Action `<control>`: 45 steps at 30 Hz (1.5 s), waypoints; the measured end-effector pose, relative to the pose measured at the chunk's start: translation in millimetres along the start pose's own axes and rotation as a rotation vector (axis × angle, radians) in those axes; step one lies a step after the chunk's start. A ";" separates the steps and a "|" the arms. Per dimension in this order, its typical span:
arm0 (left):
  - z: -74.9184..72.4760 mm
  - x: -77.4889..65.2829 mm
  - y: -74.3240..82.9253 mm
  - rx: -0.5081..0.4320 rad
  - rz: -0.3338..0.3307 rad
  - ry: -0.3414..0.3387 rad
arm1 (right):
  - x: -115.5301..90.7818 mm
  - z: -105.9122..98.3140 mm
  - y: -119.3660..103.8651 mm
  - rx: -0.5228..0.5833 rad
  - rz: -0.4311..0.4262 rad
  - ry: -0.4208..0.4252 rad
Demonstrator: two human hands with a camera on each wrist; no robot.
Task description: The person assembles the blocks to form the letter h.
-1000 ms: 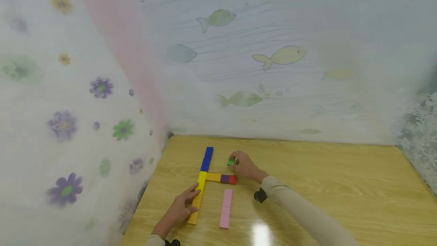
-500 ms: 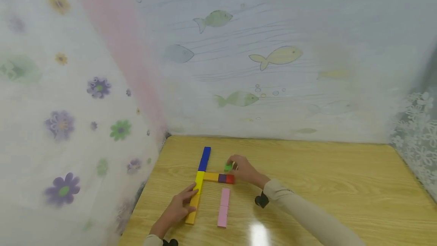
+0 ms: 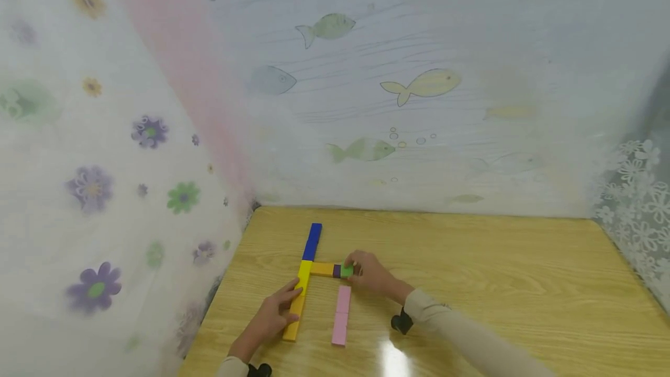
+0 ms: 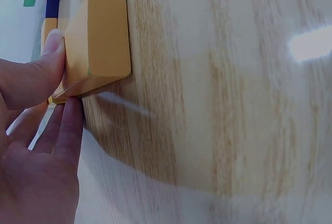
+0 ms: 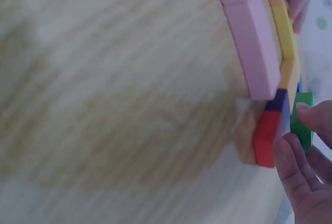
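Observation:
My right hand point(image 3: 373, 275) pinches a small green block point(image 3: 347, 271) between thumb and fingers. In the head view this block overlaps the red block point(image 5: 265, 140), which the right wrist view shows at the end of a short row. That row has a purple block point(image 3: 337, 271) and an orange block point(image 3: 321, 269), and branches off a long line. Blue blocks point(image 3: 312, 242), a yellow block point(image 3: 305, 273) and a lower orange block point(image 4: 108, 37) form the line. With thumb on one side and fingers on the other, my left hand point(image 3: 269, 316) holds the line's lower part.
Two pink blocks point(image 3: 341, 314) lie end to end, right of the long line. The wooden table point(image 3: 487, 284) meets a wall with painted fish at the back. A flower-patterned covering point(image 3: 104, 237) hangs along the left side.
My right hand has brought the green block nearer, from behind the short row to over its red end. My left hand keeps its hold on the line.

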State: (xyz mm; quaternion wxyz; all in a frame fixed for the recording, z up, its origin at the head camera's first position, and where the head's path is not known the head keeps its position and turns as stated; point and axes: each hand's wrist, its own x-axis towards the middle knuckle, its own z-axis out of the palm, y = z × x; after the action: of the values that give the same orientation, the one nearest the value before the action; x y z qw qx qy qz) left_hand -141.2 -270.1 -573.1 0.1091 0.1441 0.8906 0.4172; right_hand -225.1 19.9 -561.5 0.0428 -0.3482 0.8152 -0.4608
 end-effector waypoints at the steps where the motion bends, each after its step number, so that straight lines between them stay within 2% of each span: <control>1: 0.2 -0.1 -0.2 0.000 0.001 0.002 | -1.4 1.8 -0.1 0.001 -0.004 0.002; 7: 0.7 -1.0 -0.9 0.015 -0.009 -0.001 | -7.2 11.2 0.4 -0.049 -0.028 0.012; 16: 0.0 0.0 -2.0 0.000 -0.020 -0.006 | -12.8 19.9 0.4 -0.098 0.020 -0.004; 23: -0.3 -0.1 -1.1 -0.010 -0.025 -0.003 | -18.5 23.4 -4.2 -0.164 -0.034 0.001; 29: -0.4 0.3 -1.8 -0.028 -0.031 -0.015 | -26.2 25.3 -7.2 -0.249 -0.082 -0.043; 39: -1.2 -0.1 -1.1 -0.022 -0.008 -0.016 | -41.6 32.8 -20.6 -0.394 -0.089 -0.155; 45: -0.2 -1.4 1.0 -0.005 -0.003 -0.010 | -49.1 37.0 -25.4 -0.467 -0.117 -0.130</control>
State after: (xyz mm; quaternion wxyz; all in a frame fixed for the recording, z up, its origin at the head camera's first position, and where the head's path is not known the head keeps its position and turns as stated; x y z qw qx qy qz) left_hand -139.8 -270.1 -572.1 0.1145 0.1443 0.8892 0.4187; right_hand -160.2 14.6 -575.1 -0.0132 -0.4240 0.8736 -0.2383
